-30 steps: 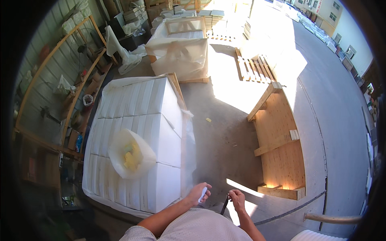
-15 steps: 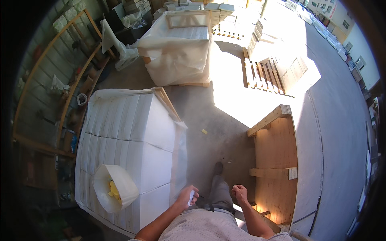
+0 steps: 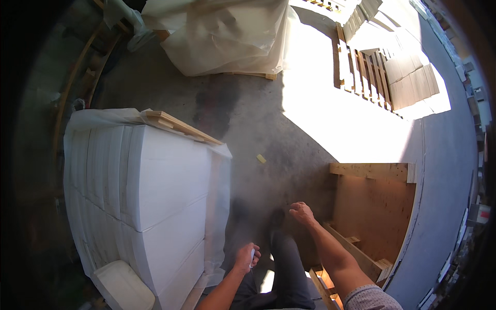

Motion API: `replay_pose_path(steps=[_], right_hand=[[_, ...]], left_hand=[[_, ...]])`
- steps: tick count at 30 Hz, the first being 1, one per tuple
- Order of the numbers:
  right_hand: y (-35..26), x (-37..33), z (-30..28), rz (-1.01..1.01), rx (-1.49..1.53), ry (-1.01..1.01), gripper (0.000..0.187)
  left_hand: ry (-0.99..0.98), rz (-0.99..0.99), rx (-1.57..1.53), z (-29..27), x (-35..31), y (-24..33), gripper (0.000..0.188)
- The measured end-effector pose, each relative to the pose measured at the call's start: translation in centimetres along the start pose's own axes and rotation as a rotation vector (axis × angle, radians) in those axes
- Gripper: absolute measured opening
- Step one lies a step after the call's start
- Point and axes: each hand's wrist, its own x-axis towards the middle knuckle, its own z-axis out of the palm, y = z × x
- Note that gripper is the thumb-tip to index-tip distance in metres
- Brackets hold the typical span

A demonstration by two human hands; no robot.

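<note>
My left hand is closed round a small slim white object whose kind I cannot make out. It hangs low, just right of a stack of white boxes loosely draped in clear plastic sheeting. My right hand is held out ahead over the floor, its fingers curled and pressed together, and nothing shows in it. Nearest to that hand is a wooden crate panel with thick bars, standing at the right. A pale tub rests on the near end of the box stack, its inside hidden.
Farther ahead stands another load under plastic sheeting. A slatted pallet with tan boxes is in bright sun at the far right. A small yellow scrap lies on the concrete floor. Wooden shelving frames line the left.
The view has tilted and moved ahead, so the draped load is nearer and partly cut off. My right arm has swung forward. My left hand keeps its hold on the white object.
</note>
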Motion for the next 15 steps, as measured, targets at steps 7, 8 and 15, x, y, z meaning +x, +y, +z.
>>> replay_pose_path(steps=[7, 8, 15], right_hand=[[7.2, 23.3, 14.7, -0.005, -0.021, 0.008, 0.037], [7.7, 25.9, 16.3, 0.034, -0.021, -0.009, 0.039], [7.7, 39.7, 23.4, 0.109, -0.035, -0.019, 0.049]], left_hand=[[0.028, -0.066, -0.090, -1.4, 13.8, 1.4, 0.033], [0.047, -0.094, -0.093, -1.5, 14.3, 1.8, 0.033], [0.044, -0.171, -0.099, -1.4, 15.8, 4.5, 0.034]])
